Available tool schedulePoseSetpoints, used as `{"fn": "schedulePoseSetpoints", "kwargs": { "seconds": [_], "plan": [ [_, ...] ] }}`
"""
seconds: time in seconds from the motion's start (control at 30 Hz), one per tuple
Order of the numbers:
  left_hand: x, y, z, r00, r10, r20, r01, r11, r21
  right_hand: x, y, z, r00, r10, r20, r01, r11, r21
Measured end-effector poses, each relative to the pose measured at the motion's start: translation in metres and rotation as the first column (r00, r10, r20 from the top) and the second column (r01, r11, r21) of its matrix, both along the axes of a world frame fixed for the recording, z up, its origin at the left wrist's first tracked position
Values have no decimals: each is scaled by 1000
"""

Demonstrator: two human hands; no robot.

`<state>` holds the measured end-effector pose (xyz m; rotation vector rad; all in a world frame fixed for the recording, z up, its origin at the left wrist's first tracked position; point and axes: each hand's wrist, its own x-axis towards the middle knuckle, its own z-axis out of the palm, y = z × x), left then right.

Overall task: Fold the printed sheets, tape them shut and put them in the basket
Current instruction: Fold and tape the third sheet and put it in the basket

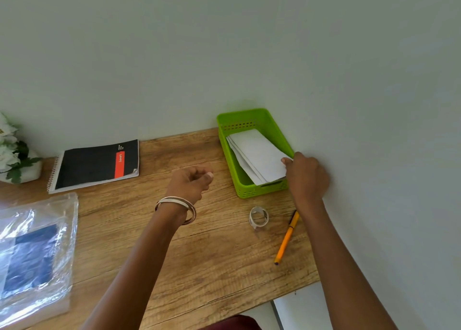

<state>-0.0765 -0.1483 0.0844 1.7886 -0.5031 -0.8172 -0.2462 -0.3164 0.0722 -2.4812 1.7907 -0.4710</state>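
While my right hand (pixel 305 175) pinches the near corner of the top folded sheet (pixel 259 155) in the green basket (pixel 249 116) at centre right, several folded sheets already lie stacked there, so I judge this one nearly delivered. My left hand (pixel 190 182) hovers loosely curled, holding nothing. Below the basket sit the tape roll (pixel 259 217) and a pen (pixel 287 237); a notebook (pixel 96 165) and plastic sleeve (pixel 35 252) lie left, nothing obstructing.

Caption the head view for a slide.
Right hand places folded sheets into green basket; left hand hovers empty.
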Motion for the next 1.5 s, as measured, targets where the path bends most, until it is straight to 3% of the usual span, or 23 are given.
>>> {"fn": "schedulePoseSetpoints", "kwargs": {
  "seconds": [0.13,0.23,0.33,0.43,0.6,0.73,0.9,1.17,1.5],
  "plan": [
    [0,-1,-7,1000,0,14,0,1000,8,-9,2,-2,1000,4,18,-3,998,-63],
    [-2,1,-15,998,-4,64,2,1000,22,-19,13,-3,981,-7,196,31,992,-120],
    [-12,5,-25,987,-44,152,33,997,69,-35,34,-18,909,-21,415,53,996,-65],
    [-29,9,-37,971,-180,157,161,979,128,-49,64,-43,865,-86,494,64,996,61],
    [-62,3,-71,898,-387,208,345,915,210,-61,105,-91,929,-147,339,55,962,268],
    [-77,-7,-99,766,-466,444,361,882,302,-57,122,-100,973,-158,168,116,965,235],
    [-85,-12,-110,689,-475,547,320,877,359,-57,122,-97,959,-201,202,153,961,230],
    [-97,-19,-110,737,-387,555,258,919,298,-84,105,-103,954,-55,294,40,998,55],
    [-119,-26,-114,747,-341,571,192,933,306,-88,90,-118,944,23,330,-31,999,19]
  ]
}}
